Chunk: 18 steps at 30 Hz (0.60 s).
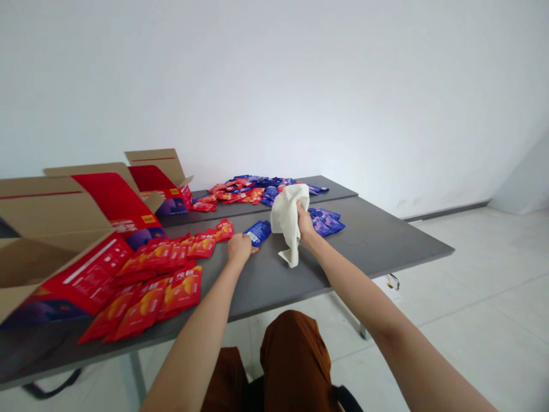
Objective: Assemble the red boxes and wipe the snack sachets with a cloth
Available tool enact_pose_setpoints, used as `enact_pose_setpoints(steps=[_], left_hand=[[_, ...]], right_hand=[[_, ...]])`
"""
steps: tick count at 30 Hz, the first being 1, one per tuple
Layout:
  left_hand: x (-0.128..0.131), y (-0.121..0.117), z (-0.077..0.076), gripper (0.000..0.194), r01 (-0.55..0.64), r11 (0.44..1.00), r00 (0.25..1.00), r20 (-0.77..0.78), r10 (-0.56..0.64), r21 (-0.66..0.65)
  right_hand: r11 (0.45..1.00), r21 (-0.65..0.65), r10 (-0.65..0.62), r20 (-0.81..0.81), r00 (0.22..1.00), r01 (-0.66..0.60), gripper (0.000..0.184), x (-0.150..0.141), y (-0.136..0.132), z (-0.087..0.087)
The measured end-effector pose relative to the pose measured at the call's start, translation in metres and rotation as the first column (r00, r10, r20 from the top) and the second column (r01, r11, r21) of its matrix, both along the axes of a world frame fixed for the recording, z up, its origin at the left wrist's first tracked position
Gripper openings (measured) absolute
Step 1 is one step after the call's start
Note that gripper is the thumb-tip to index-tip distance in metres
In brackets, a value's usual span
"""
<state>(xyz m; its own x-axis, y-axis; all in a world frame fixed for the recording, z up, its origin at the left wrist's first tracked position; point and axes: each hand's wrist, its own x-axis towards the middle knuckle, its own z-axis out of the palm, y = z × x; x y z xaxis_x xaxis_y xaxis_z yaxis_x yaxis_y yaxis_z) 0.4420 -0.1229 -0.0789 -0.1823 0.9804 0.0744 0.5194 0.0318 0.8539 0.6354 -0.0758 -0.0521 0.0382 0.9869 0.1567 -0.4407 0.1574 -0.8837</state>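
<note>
My left hand (239, 248) rests on the grey table (369, 246), fingers closed on the near end of a blue packet (258, 232) that lies flat. My right hand (305, 222) is raised just above the table and grips a cream cloth (288, 217) that hangs down from it in folds. A small stack of blue packets (326, 222) lies just right of my right hand. Red packets (158, 280) spread in rows to the left of my left hand.
Open cardboard boxes with red and blue print stand at the left: a big one (64, 246) near me, a smaller one (160, 180) behind. A mixed heap of red and blue packets (253, 190) lies at the table's far edge. White floor lies to the right.
</note>
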Motion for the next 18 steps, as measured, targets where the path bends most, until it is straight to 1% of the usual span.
enact_pose_setpoints(steps=[1,2,3,4,5,6,7,8,9,10,12,15,18], left_hand=[[-0.004,0.003,0.0,0.039,0.024,0.998,0.996,0.085,-0.019,-0.053],[-0.008,0.004,0.0,0.037,0.043,0.994,0.99,0.141,-0.029,-0.098],[-0.01,0.005,0.0,0.035,0.064,0.989,0.98,0.193,-0.037,-0.133],[-0.012,0.004,0.0,0.032,0.106,0.983,0.96,0.272,-0.062,-0.148],[-0.013,0.003,0.0,0.03,0.148,0.979,0.928,0.361,-0.089,-0.14],[-0.014,0.002,0.001,0.029,0.187,0.976,0.887,0.446,-0.12,-0.111],[-0.015,0.001,0.001,0.03,0.219,0.973,0.843,0.516,-0.153,-0.068],[-0.016,0.001,0.001,0.031,0.245,0.969,0.806,0.56,-0.19,-0.024],[-0.018,0.001,0.001,0.032,0.266,0.964,0.787,0.576,-0.22,0.005],[-0.019,0.001,0.0,0.032,0.285,0.959,0.782,0.578,-0.236,0.006],[-0.022,0.002,0.0,0.028,0.315,0.947,0.794,0.564,-0.226,-0.064],[-0.025,0.004,0.002,0.02,0.298,0.937,0.816,0.559,-0.15,-0.183],[-0.027,0.002,0.008,0.022,0.258,0.935,0.802,0.593,-0.067,-0.243]], right_hand=[[0.998,0.068,-0.012,0.138,0.99,0.003,0.056,-0.003,-0.002,-0.005],[0.989,0.145,-0.018,0.306,0.952,-0.028,0.059,-0.006,-0.005,-0.009],[0.97,0.222,-0.02,0.476,0.879,-0.098,0.061,-0.01,-0.009,-0.014],[0.935,0.285,-0.016,0.628,0.778,-0.21,0.062,-0.015,-0.014,-0.018],[0.882,0.328,-0.024,0.75,0.661,-0.339,0.062,-0.021,-0.018,-0.022],[0.814,0.352,-0.053,0.837,0.544,-0.462,0.062,-0.027,-0.022,-0.025],[0.746,0.356,-0.095,0.894,0.439,-0.563,0.063,-0.032,-0.025,-0.027],[0.694,0.34,-0.134,0.927,0.349,-0.635,0.065,-0.036,-0.027,-0.029],[0.671,0.309,-0.162,0.948,0.273,-0.674,0.066,-0.039,-0.027,-0.03],[0.674,0.272,-0.175,0.962,0.209,-0.687,0.066,-0.04,-0.026,-0.031],[0.717,0.208,-0.17,0.978,0.123,-0.665,0.066,-0.038,-0.019,-0.032],[0.796,0.153,-0.149,0.987,0.055,-0.585,0.066,-0.028,-0.002,-0.032],[0.857,0.101,-0.126,0.992,-0.016,-0.505,0.065,-0.021,0.01,-0.031]])
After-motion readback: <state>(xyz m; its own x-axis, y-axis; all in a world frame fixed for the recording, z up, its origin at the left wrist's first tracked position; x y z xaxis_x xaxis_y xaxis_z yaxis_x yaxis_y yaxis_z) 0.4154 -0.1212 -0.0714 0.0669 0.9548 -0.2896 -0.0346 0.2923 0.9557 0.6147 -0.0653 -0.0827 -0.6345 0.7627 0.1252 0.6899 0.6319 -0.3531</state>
